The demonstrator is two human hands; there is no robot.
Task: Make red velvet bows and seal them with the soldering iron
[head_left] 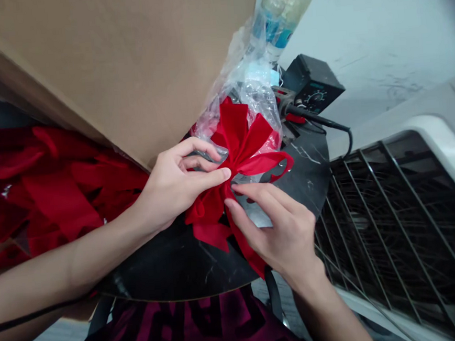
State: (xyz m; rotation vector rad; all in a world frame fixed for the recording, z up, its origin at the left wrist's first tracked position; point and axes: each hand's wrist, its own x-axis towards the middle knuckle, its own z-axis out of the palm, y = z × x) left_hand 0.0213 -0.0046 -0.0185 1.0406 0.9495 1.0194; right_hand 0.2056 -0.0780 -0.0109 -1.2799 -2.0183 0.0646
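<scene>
A red ribbon bow (235,133) with several loops and hanging tails is held over the black round table (168,267). My left hand (179,182) is closed on the middle of the bow, its thumb pressing the gathered centre. My right hand (279,221) pinches at the bow just below that centre, thumb and index finger close together. Whatever fine piece may lie between those right fingertips is too small to make out. Behind the bow lies a clear plastic bag (259,99) with more red ribbon showing through it.
A large cardboard box (124,63) stands at the back left. Many red bows (55,184) are heaped at the left. A plastic bottle (289,8), a black box with a dial (315,82) and its cable are at the back right. A grilled fan unit (395,204) stands right.
</scene>
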